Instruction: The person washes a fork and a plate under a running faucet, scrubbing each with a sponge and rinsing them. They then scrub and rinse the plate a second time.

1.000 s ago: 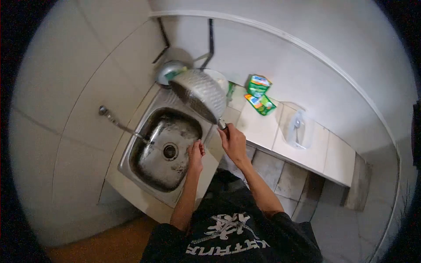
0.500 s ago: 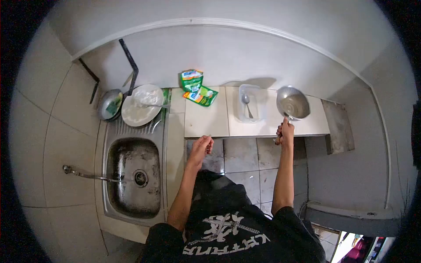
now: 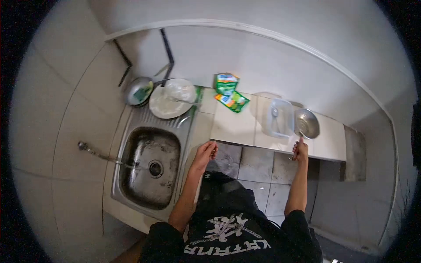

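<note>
A metal saucepan (image 3: 308, 124) is at the right part of the counter, its bowl beside the clear plastic container. My right hand (image 3: 301, 150) is closed around its handle at the counter's front edge. A spoon (image 3: 275, 112) lies inside the plastic container (image 3: 288, 118). My left hand (image 3: 204, 157) is at the counter's front edge near the sink, fingers curled and pinched together; whether something small is between them I cannot make out. Two green packets (image 3: 227, 85) lie against the wall, beyond my left hand.
A steel sink (image 3: 174, 193) with a tap (image 3: 83, 146) is on the left. On its drainboard are a white plate (image 3: 164, 108) with utensils and a metal pan (image 3: 133, 93) holding something green. A raised block (image 3: 354, 153) bounds the counter's right end. Tiled floor (image 3: 256, 164) shows below.
The view has turned and shifted, so the counter appears farther right and tilted. The saucepan has come down closer to the plastic container, still in my right hand. My left hand keeps its curled shape.
</note>
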The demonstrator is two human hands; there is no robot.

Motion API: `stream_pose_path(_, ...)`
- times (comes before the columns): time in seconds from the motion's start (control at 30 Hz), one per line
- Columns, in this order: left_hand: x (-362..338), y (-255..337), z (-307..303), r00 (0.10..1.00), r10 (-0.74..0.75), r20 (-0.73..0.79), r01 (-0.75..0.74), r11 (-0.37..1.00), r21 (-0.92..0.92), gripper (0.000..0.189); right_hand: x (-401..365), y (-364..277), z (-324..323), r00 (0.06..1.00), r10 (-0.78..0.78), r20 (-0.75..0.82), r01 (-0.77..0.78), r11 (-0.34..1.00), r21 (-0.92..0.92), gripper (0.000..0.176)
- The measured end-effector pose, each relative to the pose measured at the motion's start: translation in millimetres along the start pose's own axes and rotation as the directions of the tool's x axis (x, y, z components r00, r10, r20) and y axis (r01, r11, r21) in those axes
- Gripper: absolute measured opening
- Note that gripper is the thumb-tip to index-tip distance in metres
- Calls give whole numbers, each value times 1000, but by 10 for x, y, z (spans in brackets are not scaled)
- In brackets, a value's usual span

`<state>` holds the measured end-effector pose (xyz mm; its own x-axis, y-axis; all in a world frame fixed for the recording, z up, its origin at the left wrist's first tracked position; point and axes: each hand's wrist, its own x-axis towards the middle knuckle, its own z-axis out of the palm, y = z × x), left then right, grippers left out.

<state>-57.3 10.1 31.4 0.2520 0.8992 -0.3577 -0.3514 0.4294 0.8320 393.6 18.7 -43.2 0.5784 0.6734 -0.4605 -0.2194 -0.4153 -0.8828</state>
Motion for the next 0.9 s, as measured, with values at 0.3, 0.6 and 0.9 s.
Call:
stream_pose_path(0.3, -235, 92, -681, 964, 88, -250, -114, 989, -92, 9, -389, -704, 312, 701, -630, -333, -83, 391, -916, 30)
stream_pose_path(0.6, -925, 788, -931, 943, 168, -289, -164, 986, 36, 18, -1314, -1639, 1735, 651, -656, 382, 758, 525, -387, 21)
stream_pose_path(0.9, -1491, 708, -1454, 879, 396, -267, -472, 803, -363, 35, -1580, -967, 3729, 232, -392, 890, 579, 791, 197, 32)
